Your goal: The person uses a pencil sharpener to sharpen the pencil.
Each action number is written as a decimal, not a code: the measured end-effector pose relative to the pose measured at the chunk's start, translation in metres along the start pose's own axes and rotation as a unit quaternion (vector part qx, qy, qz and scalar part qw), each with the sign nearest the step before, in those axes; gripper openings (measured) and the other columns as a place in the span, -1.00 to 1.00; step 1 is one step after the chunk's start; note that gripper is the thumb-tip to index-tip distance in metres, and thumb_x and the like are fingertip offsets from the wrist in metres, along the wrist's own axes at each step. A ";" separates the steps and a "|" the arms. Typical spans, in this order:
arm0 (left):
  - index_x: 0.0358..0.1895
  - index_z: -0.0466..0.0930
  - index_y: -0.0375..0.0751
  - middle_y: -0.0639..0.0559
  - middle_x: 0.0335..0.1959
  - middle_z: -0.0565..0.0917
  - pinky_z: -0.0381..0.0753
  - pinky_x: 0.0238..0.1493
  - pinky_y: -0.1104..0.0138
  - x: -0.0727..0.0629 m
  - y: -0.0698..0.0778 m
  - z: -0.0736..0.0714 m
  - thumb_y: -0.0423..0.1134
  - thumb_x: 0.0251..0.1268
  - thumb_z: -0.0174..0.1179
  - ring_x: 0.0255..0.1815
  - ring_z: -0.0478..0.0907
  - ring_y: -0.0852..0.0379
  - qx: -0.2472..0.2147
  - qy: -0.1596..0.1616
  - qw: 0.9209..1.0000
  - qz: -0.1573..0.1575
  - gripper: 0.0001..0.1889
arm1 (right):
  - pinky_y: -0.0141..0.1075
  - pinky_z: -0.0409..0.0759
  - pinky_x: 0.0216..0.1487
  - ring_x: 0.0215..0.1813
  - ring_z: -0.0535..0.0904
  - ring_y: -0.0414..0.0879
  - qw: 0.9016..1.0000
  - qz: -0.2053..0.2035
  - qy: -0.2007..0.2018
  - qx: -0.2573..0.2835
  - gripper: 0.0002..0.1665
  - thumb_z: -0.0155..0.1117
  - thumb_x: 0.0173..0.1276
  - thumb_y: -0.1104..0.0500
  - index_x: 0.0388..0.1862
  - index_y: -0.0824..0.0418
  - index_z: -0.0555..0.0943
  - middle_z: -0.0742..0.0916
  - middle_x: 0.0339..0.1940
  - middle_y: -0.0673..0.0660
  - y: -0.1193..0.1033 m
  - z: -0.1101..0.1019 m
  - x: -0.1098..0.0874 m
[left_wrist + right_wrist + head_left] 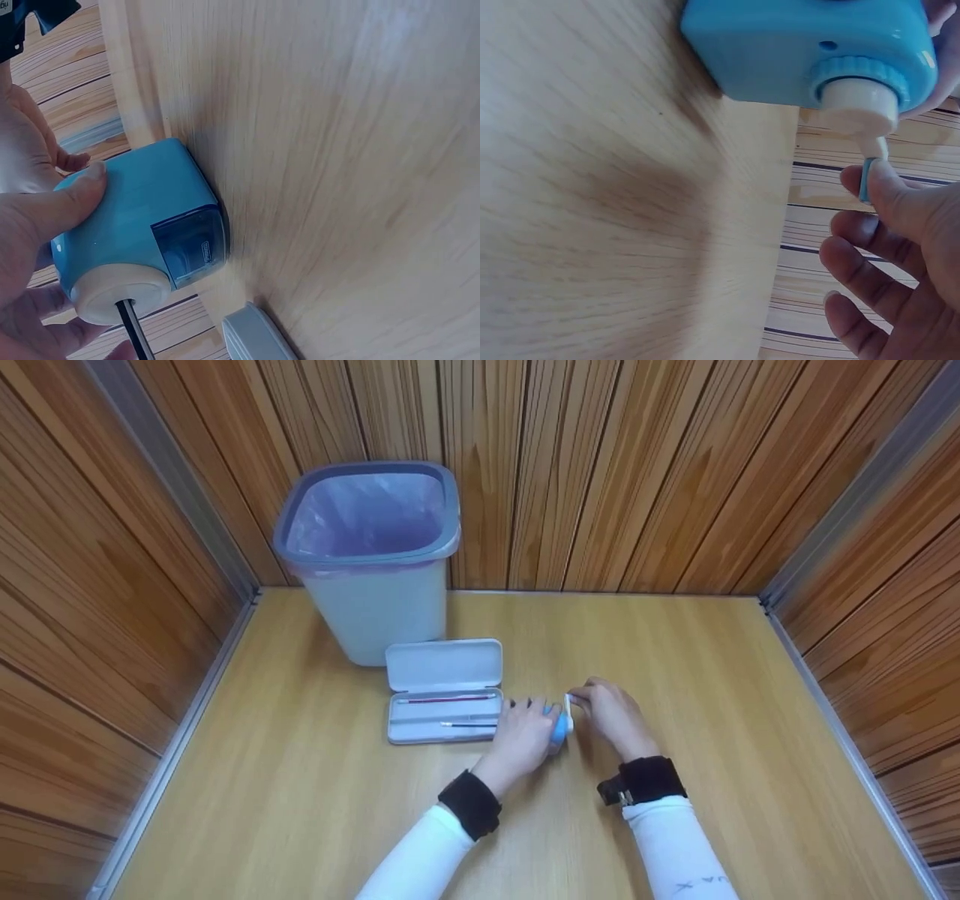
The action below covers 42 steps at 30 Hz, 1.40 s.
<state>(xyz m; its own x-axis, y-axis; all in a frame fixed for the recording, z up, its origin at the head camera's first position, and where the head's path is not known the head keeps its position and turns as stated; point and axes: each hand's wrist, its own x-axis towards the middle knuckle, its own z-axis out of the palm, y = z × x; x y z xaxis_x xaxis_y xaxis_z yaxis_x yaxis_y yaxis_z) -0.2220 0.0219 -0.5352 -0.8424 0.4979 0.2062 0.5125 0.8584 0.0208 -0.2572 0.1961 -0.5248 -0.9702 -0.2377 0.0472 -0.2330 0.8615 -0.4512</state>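
My left hand grips a blue hand-crank pencil sharpener from above, thumb over its body. A dark pencil sticks out of the sharpener's round cream front; in the head view it points left, overlapping the pencil case. My right hand pinches the small blue knob at the end of the white crank, between thumb and index finger. Its other fingers are loosely curled. The sharpener has a clear dark-blue shavings drawer.
A grey pencil case lies open left of the sharpener, with a red pencil in its upper part. Behind it stands a bin lined with a plastic bag. Wood-panelled walls enclose the table at the back and sides.
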 end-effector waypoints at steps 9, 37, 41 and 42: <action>0.28 0.56 -0.02 -0.10 0.10 0.60 0.47 0.09 -0.10 0.000 0.000 -0.001 0.01 0.23 0.33 0.06 0.55 -0.11 -0.008 -0.004 1.000 -0.008 -0.46 | -0.16 0.57 -0.23 -0.28 0.53 0.00 1.000 0.011 -0.004 0.000 -0.73 0.25 0.42 0.22 0.03 0.22 0.72 0.63 -0.30 0.09 0.001 0.003 0.003; 0.25 0.57 0.03 -0.04 0.05 0.62 0.45 0.03 -0.03 -0.001 -0.001 0.002 0.19 0.13 0.34 -0.03 0.58 -0.06 0.012 -0.009 1.000 -0.018 -0.38 | -0.18 0.52 -0.36 -0.46 0.48 -0.09 0.997 0.036 -0.067 0.025 -0.86 0.31 0.27 0.36 -0.44 0.18 0.71 0.61 -0.56 0.00 0.011 0.034 -0.017; 0.23 0.58 0.04 -0.03 0.00 0.63 0.45 -0.02 0.01 -0.002 0.000 0.003 0.20 0.09 0.36 -0.06 0.58 -0.05 0.016 0.004 1.000 -0.017 -0.37 | -0.18 0.56 -0.28 -0.44 0.49 -0.12 0.995 0.032 -0.079 0.042 -0.83 0.32 0.27 0.36 -0.40 0.13 0.75 0.64 -0.54 -0.04 0.009 0.033 -0.022; 0.22 0.59 0.05 -0.03 -0.02 0.63 0.45 -0.05 0.02 -0.002 0.000 0.003 0.20 0.08 0.37 -0.08 0.58 -0.05 0.020 0.010 1.000 -0.017 -0.38 | -0.16 0.58 -0.24 -0.43 0.50 -0.13 0.996 0.024 -0.079 0.042 -0.82 0.32 0.27 0.36 -0.39 0.12 0.76 0.66 -0.52 -0.04 0.009 0.033 -0.023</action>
<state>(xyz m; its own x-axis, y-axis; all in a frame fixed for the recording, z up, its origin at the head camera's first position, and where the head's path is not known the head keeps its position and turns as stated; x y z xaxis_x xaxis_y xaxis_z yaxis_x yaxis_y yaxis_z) -0.2211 0.0213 -0.5390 -0.8558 0.4658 0.2249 0.4760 0.8794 -0.0100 -0.2352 0.1943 -0.5595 -0.9558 -0.2712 -0.1139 -0.1745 0.8346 -0.5225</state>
